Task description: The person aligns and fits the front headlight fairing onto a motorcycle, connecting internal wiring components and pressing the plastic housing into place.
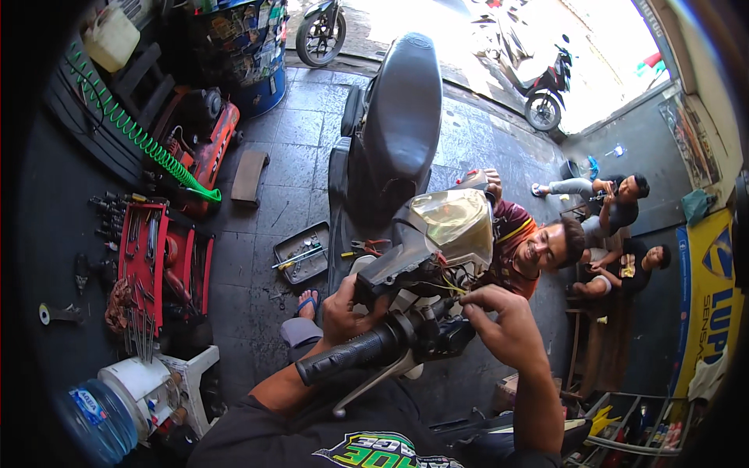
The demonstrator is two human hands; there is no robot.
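In front of me stands a scooter with a long black seat and its handlebar area opened up. My left hand is closed on the edge of a dark plastic handlebar cover, beside the black rubber grip. A brake lever juts out below that grip. Thin, mostly yellow wires stick out of the opened part. The bent fingers of my right hand pinch at the ends of these wires. A yellowed clear headlight lens lies just beyond.
A co-worker crouches at the scooter's right, one hand on its front. A parts tray and pliers lie left of it. Farther left are a red tool rack, a red compressor and a wooden stool. Two people sit at right.
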